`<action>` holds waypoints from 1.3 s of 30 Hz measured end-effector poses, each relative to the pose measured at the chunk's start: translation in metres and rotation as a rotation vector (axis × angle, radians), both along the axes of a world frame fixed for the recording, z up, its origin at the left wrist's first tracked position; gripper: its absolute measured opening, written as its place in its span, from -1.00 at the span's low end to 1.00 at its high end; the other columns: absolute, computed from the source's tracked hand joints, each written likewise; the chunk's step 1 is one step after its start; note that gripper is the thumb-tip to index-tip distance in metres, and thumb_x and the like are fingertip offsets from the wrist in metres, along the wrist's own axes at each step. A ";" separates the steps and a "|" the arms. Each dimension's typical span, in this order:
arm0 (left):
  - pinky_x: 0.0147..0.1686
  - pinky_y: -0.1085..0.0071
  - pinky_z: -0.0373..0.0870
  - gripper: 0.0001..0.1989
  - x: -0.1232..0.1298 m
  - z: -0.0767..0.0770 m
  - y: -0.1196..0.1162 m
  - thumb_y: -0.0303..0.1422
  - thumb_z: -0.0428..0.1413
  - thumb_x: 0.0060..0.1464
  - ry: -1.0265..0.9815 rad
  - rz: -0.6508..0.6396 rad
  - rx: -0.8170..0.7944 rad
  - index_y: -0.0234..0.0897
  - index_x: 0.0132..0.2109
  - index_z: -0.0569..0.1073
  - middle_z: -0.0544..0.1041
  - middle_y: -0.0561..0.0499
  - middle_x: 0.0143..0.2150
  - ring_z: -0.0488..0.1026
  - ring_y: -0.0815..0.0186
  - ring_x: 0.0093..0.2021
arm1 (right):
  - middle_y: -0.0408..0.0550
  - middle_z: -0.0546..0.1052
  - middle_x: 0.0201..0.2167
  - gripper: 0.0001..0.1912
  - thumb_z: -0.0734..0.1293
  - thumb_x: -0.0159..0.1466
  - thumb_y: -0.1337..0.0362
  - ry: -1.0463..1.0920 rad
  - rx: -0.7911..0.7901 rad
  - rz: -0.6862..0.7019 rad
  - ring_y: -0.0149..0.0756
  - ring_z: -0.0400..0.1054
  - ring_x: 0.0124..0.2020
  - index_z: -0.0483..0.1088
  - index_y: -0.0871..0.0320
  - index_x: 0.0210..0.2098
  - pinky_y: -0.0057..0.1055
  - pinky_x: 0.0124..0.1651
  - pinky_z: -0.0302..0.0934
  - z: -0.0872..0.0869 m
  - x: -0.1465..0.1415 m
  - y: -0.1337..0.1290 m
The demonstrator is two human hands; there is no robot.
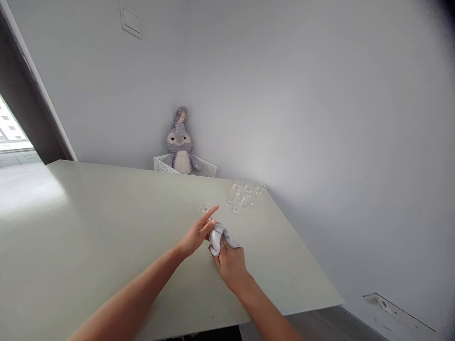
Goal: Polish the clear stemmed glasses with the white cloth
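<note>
A clear stemmed glass (205, 209) is tilted in front of me over the table, its round foot pointing away and its bowl toward me. My left hand (197, 235) grips it around the stem and lower bowl, with the index finger stretched out along it. In my right hand (231, 265) is a pale grey-white cloth (229, 235), pushed into and around the mouth of the bowl. Some of the right fingers are hidden by the cloth and glass. Several clear stemmed glasses (243, 193) stand close together beyond my hands, near the far right corner.
The pale green table (121, 227) runs out to the left, with its right edge slanting toward me. Behind its far edge, a grey plush toy (179, 142) sits in a white perforated basket (208, 169). Plain walls (302, 104) rise behind and to the right.
</note>
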State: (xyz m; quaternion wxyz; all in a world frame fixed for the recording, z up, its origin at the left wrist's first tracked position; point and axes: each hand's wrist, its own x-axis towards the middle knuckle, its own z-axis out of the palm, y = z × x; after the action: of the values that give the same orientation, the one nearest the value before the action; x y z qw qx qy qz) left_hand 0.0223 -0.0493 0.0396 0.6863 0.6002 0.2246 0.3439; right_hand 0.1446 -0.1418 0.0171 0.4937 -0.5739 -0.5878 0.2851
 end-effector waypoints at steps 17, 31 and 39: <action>-0.41 0.41 0.32 -0.38 -0.001 0.002 0.003 -0.09 -0.02 0.05 -0.009 -0.020 -0.006 -0.14 0.22 0.05 0.40 0.07 -0.45 0.33 0.40 -0.47 | 0.00 0.51 -0.46 -0.75 0.31 0.09 0.06 -0.003 0.037 0.000 -0.19 0.38 -0.40 0.43 0.11 -0.39 -0.35 -0.35 0.22 -0.008 0.006 0.009; 0.14 0.11 -0.19 -0.63 0.002 -0.021 0.011 -0.17 0.04 0.01 0.235 0.154 0.744 -0.15 -0.03 0.41 0.49 -0.10 -0.27 0.29 0.09 -0.02 | -0.13 0.42 -0.74 -0.63 0.34 0.06 0.03 0.696 -0.382 0.072 -0.42 0.29 -0.74 0.33 0.28 -0.45 -0.54 -0.65 0.13 0.012 0.038 0.010; -0.49 0.51 0.14 -0.66 -0.002 -0.008 0.004 -0.07 0.07 -0.07 0.442 -0.187 0.604 -0.12 -0.17 0.45 0.30 0.12 -0.61 0.23 0.40 -0.57 | -0.15 0.50 -0.48 -0.89 0.35 0.05 0.21 -0.141 -0.199 0.369 -0.30 0.36 -0.43 0.43 0.12 -0.49 -0.38 -0.31 0.23 0.059 0.067 -0.007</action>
State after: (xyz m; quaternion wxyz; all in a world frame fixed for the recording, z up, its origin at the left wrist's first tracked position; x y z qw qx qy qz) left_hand 0.0207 -0.0457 0.0315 0.4419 0.8530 0.2001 0.1927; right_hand 0.2119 -0.1486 0.0759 0.3319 -0.5209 -0.6850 0.3863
